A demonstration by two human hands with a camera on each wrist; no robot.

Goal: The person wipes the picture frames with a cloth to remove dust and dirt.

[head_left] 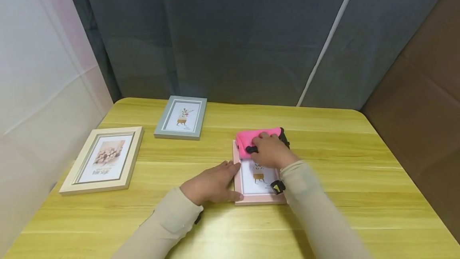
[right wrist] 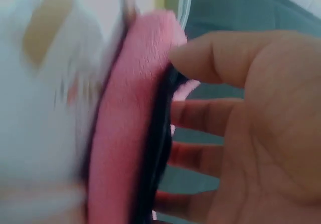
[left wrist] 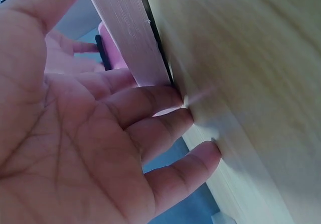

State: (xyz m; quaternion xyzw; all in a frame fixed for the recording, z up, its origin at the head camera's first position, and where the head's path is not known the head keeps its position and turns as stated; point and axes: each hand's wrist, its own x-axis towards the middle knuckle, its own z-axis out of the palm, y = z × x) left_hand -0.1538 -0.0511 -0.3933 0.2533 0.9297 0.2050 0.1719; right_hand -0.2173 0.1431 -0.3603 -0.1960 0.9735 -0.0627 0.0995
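Observation:
A pink photo frame lies flat on the table, its white print showing a plant in a pot. My left hand rests against the frame's left side, thumb at the near corner; in the left wrist view some fingertips touch the tabletop. With my right hand I grip a pink fuzzy cleaning pad with black trim over the frame's far part. The right wrist view shows thumb and fingers on the black band along the pad, whose fuzzy side faces the print. The pad hides the frame's far edge.
A grey-blue photo frame lies at the back left of the yellow wood-grain table. Nearer the left edge is a larger cream frame. A dark grey curtain hangs behind the table, and a brown panel stands at right.

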